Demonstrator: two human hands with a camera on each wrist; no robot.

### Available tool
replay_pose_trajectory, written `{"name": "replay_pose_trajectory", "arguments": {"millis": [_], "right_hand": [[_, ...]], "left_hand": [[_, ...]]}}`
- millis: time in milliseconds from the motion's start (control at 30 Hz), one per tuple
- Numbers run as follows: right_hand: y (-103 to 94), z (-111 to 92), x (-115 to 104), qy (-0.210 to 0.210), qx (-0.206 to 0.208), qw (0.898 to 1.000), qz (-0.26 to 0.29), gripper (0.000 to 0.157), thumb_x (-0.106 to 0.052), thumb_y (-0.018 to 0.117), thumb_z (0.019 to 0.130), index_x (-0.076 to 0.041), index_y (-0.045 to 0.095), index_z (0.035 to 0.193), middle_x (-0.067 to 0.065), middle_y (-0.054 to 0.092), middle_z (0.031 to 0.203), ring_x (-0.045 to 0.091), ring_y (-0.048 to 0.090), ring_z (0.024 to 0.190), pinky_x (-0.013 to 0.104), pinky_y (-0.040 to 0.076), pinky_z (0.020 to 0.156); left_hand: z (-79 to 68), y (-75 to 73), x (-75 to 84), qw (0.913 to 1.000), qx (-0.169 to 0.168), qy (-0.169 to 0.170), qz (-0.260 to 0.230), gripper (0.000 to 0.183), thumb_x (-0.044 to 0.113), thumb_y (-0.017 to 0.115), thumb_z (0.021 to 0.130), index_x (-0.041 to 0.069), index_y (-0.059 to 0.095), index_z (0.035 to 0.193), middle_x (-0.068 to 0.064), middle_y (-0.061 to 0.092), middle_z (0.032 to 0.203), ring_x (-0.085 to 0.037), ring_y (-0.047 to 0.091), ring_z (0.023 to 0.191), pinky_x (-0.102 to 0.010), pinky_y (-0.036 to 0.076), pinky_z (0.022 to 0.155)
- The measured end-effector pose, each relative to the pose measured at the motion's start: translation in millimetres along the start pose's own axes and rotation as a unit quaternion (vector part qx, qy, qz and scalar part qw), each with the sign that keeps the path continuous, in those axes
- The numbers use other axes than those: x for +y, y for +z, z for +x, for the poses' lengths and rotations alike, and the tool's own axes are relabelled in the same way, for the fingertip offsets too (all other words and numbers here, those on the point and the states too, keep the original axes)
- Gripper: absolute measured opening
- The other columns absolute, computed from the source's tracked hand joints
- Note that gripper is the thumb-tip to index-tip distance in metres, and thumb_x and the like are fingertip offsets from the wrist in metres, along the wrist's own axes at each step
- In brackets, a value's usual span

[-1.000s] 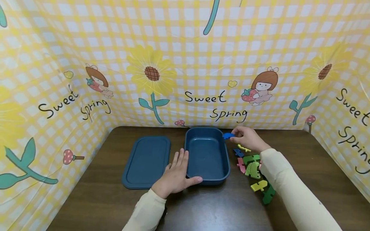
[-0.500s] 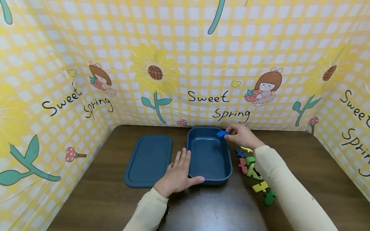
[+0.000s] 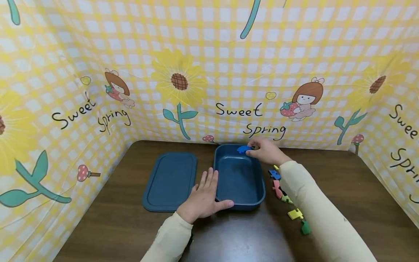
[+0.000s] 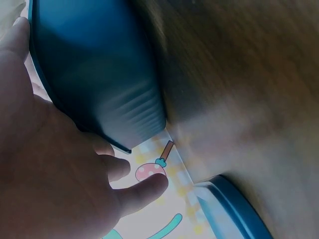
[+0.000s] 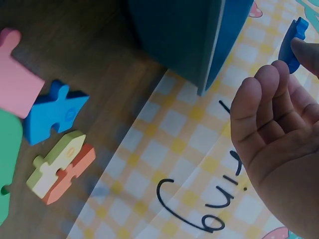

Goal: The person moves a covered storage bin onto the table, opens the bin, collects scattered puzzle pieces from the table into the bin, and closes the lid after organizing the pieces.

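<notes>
Over the far end of a dark blue open box (image 3: pixel 237 182), my right hand (image 3: pixel 267 151) pinches a small blue puzzle piece (image 3: pixel 243 149) between thumb and fingers. In the right wrist view that piece (image 5: pixel 293 45) is at the fingertips, beyond the box wall (image 5: pixel 179 45). My left hand (image 3: pixel 201 202) lies along the box's left side with fingers extended, its thumb at the near rim. Seen from the left wrist, the left hand (image 4: pixel 55 164) is beside the box wall (image 4: pixel 99 64), fingers spread.
A flat dark blue lid (image 3: pixel 171 182) lies left of the box. To its right are several puzzle pieces, including pink (image 3: pixel 277 189), blue (image 3: pixel 274 174), yellow (image 3: pixel 295 214) and green (image 3: pixel 306 228); the right sleeve hides some. A checked cloth (image 3: pixel 229 72) hangs behind the table.
My right hand has carried the blue puzzle piece leftward, from beside the box's far right corner to over its far end. The left hand keeps its place against the box. The view has shifted slightly.
</notes>
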State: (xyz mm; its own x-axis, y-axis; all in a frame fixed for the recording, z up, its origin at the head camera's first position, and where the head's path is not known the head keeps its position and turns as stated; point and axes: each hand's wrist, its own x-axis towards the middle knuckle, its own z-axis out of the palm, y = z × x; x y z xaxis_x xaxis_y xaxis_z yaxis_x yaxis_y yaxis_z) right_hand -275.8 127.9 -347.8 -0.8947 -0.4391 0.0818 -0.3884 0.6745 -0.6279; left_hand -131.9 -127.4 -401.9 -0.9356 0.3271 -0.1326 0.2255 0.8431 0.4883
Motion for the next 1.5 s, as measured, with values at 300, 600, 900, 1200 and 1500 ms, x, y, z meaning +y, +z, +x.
{"name": "replay_pose_trajectory", "arguments": {"millis": [300,600,900,1200,1500], "right_hand": [[11.3,14.1,-2.4,-0.004,-0.016,1.000,0.005,0.021,-0.021,0.071,0.095,-0.006,0.067,0.108,0.007,0.060,0.074,0.021,0.058,0.062,0.035,0.049,0.058],[19.8,23.0,-5.2,0.010,-0.021,1.000,-0.013,0.020,-0.022,0.071,0.095,-0.005,0.066,0.105,0.007,0.059,0.077,0.022,0.054,0.065,0.035,0.046,0.060],[21.1,27.2,-11.0,0.010,-0.023,0.999,-0.031,0.020,-0.021,0.072,0.094,-0.006,0.066,0.105,0.008,0.061,0.085,0.022,0.054,0.070,0.036,0.046,0.064],[23.8,29.8,-10.1,0.014,-0.026,0.999,-0.035,0.019,-0.021,0.072,0.094,-0.006,0.065,0.104,0.008,0.059,0.083,0.023,0.054,0.070,0.036,0.045,0.063],[28.1,31.5,-10.7,0.023,-0.021,0.999,-0.031,0.018,-0.021,0.071,0.095,-0.005,0.065,0.103,0.008,0.060,0.083,0.023,0.055,0.070,0.036,0.046,0.063]], "left_hand": [[-0.6,-1.7,2.0,1.0000,-0.004,-0.001,-0.002,0.109,0.069,0.057,0.092,0.007,0.002,0.163,-0.013,-0.007,0.168,-0.032,-0.006,0.153,-0.066,0.015,0.113],[1.4,-1.5,2.1,1.0000,-0.007,-0.004,0.001,0.110,0.070,0.057,0.092,0.008,0.000,0.163,-0.012,-0.009,0.168,-0.031,-0.008,0.153,-0.065,0.015,0.114],[0.8,-3.3,4.8,1.0000,-0.007,-0.004,0.005,0.110,0.069,0.058,0.092,0.008,0.000,0.163,-0.012,-0.009,0.168,-0.031,-0.008,0.153,-0.065,0.014,0.114],[-0.6,-4.5,4.7,1.0000,-0.005,-0.007,0.004,0.110,0.068,0.058,0.092,0.008,0.000,0.163,-0.012,-0.010,0.167,-0.032,-0.007,0.153,-0.065,0.014,0.114],[-2.0,-3.4,2.9,0.9999,-0.009,-0.010,0.003,0.110,0.070,0.057,0.092,0.008,0.000,0.163,-0.011,-0.010,0.168,-0.031,-0.007,0.153,-0.065,0.015,0.114]]}}
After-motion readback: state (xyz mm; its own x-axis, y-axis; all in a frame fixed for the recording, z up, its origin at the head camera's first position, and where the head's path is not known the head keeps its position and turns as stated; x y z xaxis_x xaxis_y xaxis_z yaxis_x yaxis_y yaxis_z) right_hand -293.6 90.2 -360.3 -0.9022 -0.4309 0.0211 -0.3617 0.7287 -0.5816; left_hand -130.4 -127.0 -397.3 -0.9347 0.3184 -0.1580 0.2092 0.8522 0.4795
